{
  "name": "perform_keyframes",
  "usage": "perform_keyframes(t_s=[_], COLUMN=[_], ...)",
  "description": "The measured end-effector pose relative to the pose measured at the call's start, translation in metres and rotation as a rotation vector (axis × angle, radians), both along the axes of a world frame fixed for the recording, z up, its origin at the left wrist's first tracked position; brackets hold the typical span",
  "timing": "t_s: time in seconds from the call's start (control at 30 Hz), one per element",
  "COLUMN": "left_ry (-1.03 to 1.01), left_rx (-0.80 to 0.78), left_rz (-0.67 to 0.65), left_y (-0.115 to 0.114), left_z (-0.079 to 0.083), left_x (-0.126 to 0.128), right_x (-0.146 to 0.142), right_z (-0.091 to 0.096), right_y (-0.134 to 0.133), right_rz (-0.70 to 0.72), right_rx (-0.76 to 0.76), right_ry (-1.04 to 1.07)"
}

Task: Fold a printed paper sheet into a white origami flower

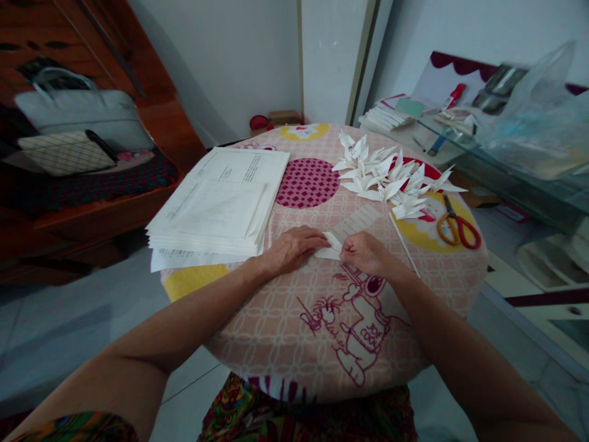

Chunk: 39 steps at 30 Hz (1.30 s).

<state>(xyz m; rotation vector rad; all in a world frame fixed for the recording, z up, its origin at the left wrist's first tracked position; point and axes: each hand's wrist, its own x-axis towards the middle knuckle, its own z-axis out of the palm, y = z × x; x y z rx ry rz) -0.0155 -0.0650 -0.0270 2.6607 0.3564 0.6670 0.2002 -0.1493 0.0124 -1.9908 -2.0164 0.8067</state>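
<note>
A small white folded paper (330, 247) lies on the round table's pink patterned cloth (294, 319). My left hand (294, 248) rests on the cloth with its fingers pressed flat on the paper's left part. My right hand (365, 253) is closed in a pinch on the paper's right edge. Beyond my hands sits a heap of several white folded paper cranes (386, 178). A thick stack of printed sheets (221, 202) lies at the table's left.
Orange-and-red scissors (454, 226) lie at the table's right edge, with a thin white stick (404, 243) beside my right hand. A glass-topped table (506, 153) with books and a plastic bag stands to the right. A wooden bench with bags (78, 123) is at the left.
</note>
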Motion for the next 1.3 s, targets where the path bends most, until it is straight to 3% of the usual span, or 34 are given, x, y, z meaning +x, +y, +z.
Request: perform_keyframes(t_s=[0.2,0.43,0.9,1.3], left_ry=[0.031,0.154,0.397,0.386], left_rx=[0.066,0.098,0.323,0.323], left_rz=[-0.069,-0.169,-0.079,-0.07], left_y=[0.0,-0.002,-0.009,-0.01], left_z=[0.0,0.012,0.009,0.011], left_x=[-0.002,-0.007,0.0,0.001], right_x=[0.002,0.005,0.006,0.005], right_z=[-0.005,-0.011,-0.012,-0.008], right_y=[0.005,0.013,0.011,-0.003], right_rz=[0.006,-0.034,-0.067,-0.085], right_rx=[0.0,-0.048,0.001,0.098], right_ry=[-0.007,0.042,0.012,0.036])
